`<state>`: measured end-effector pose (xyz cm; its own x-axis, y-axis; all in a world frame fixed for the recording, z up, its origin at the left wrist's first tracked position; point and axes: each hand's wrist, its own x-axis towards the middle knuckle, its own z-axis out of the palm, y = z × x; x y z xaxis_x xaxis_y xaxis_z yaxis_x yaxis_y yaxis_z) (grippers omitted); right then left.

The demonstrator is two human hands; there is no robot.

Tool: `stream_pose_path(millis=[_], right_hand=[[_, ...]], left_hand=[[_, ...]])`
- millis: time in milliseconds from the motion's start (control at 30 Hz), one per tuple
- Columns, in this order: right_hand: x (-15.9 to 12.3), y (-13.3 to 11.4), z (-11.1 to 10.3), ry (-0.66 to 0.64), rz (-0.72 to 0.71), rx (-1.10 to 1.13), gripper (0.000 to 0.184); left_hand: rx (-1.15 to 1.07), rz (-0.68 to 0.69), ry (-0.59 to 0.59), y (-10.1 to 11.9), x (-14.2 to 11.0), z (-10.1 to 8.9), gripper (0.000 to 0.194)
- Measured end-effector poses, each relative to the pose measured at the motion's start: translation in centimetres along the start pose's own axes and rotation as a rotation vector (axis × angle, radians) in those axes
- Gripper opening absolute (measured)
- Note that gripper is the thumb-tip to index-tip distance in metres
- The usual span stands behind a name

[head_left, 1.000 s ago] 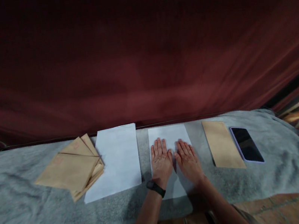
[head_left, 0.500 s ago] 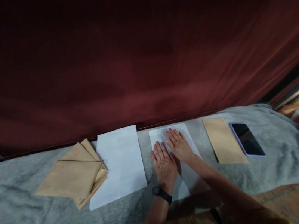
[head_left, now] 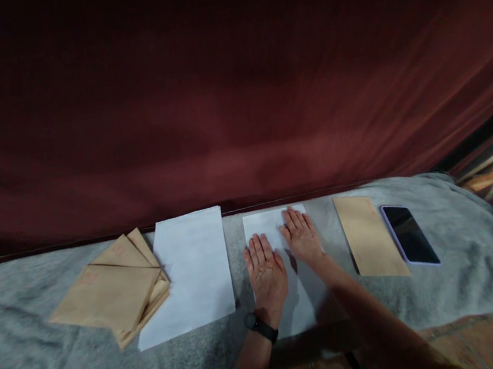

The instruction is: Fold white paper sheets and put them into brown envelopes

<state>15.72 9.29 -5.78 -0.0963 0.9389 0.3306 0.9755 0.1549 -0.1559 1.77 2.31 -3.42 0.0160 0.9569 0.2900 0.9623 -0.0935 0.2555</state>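
Observation:
A white sheet of paper [head_left: 298,312] lies flat on the grey cloth in front of me, partly covered by my hands and forearms. My left hand [head_left: 267,278], with a dark watch on its wrist, rests palm down along the sheet's left side, fingers stretched out. Toward the sheet's upper right, my right hand [head_left: 301,235] also lies flat with its fingers extended. A narrow strip of paper shows between the two hands. Neither hand grips anything.
To the left lies a stack of white paper [head_left: 196,267], its left edge overlapped by several fanned brown envelopes [head_left: 109,293]. On the right are a single brown envelope [head_left: 369,236] and a phone [head_left: 410,234] in a purple case. A dark red fabric [head_left: 236,117] hangs behind.
My right hand has slid right, away from my left hand, widening the gap between them. My left hand stays on the sheet's left side. The view has shifted slightly.

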Motion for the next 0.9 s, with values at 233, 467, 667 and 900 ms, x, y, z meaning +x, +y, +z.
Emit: stream_pose_path(millis=[233,467,667,900], right_hand=[[1.6,-0.6,-0.6,-0.100,-0.045,0.100,0.057],[1.3,0.9,0.0,-0.093,-0.028,0.049,0.056],[-0.1,2.7,-0.5,-0.035,0.066,0.014,0.060],[-4.1,1.0,-3.4,0.051,0.170,0.069,0.057]], left_hand=[[-0.032,0.130,-0.107,0.3,5.9,1.3,0.055],[0.064,0.092,-0.107,-1.1,7.5,2.7,0.058],[0.081,0.022,-0.045,-3.0,6.6,2.5,0.061],[0.072,-0.018,0.012,-2.9,3.1,0.3,0.059]])
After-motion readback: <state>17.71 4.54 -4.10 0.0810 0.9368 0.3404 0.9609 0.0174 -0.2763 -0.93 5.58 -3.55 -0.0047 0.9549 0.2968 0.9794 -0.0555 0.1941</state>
